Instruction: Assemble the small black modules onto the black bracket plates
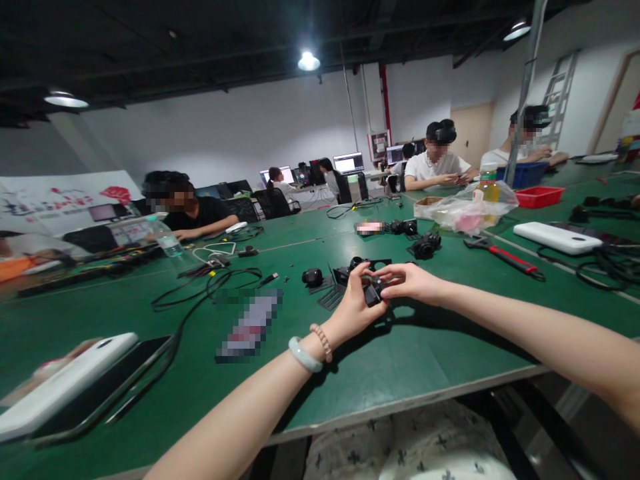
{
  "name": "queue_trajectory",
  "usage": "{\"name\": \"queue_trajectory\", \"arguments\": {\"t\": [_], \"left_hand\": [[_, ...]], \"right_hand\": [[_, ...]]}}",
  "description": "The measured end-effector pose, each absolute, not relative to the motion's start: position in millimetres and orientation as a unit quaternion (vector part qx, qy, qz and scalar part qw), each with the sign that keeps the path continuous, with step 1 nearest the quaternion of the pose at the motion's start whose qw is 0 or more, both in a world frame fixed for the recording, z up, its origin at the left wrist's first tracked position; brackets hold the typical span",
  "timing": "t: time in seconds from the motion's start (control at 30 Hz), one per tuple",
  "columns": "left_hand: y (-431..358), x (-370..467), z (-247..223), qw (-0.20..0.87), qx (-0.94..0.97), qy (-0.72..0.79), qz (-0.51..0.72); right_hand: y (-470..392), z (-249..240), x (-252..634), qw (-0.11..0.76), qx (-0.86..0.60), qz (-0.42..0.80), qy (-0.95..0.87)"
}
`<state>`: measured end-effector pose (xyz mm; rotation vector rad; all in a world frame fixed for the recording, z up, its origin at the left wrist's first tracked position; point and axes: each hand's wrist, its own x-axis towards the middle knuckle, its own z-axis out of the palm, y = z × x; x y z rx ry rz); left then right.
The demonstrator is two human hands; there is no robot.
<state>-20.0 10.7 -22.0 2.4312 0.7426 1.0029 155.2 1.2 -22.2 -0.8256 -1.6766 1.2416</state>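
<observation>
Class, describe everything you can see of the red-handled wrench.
The wrench has a dark, metal-looking head and a red-and-black handle, perhaps plastic-coated. It lies on the green table beyond the right forearm, its head toward the far left and handle end toward the near right. Nobody is touching it.

White ceiling lamps [309, 61] light the green table [475, 340], one glaring beyond its far edge; the ceiling [200, 53] above it is dark. A soft shadow lies on the table beneath the left forearm [250, 407]. Wide-angle distortion stretches its sides, its left end is blurred, and pixelation hides a flat object [250, 327] on it.
</observation>
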Motion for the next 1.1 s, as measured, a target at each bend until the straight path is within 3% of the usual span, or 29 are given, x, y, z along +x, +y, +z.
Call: {"name": "queue_trajectory", "arguments": {"t": [0.6, 1.1], "left_hand": [[13.1, -24.0, -27.1, 0.169, 0.887, 0.236, 0.360], [14.5, -23.8, -29.1, 0.211, 0.889, 0.242, 0.326]], "right_hand": [[2.1, -28.9, 154.7, 0.427, -0.326, 0.504, -0.676], [4.1, -33.8, 154.7, 0.401, -0.357, 0.498, -0.681]]}}
